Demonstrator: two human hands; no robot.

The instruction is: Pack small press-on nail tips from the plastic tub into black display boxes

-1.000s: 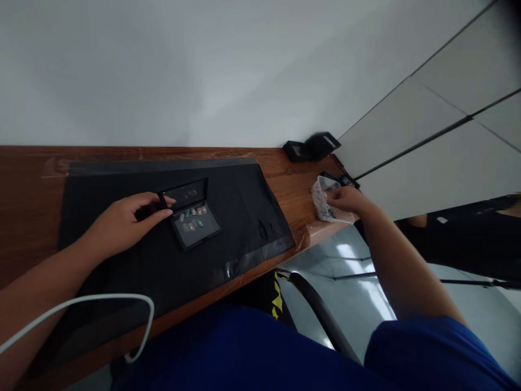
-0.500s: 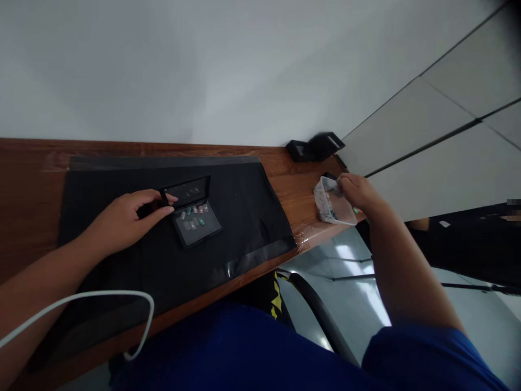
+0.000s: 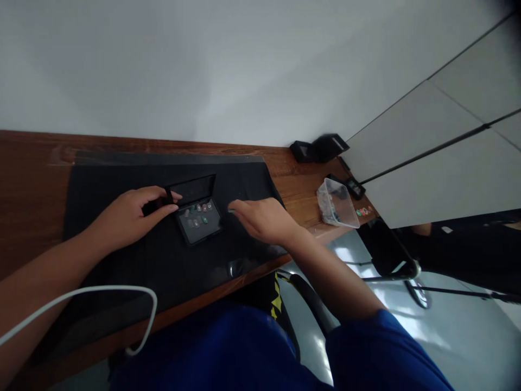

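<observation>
The left hand [image 3: 130, 217] pinches the edge of the little black case [image 3: 198, 216] and holds its lid up – the case sits open on the black mat [image 3: 122, 255], with small coloured bits in rows inside. The right hand [image 3: 264, 220] is just beside the case, fingers curled; it may pinch something tiny, but I cannot tell. To do this well, keep the case still and use soft fingertips – don't bump the rows. The clear tub [image 3: 337, 203] sits well apart on the wooden desk [image 3: 24, 179]
</observation>
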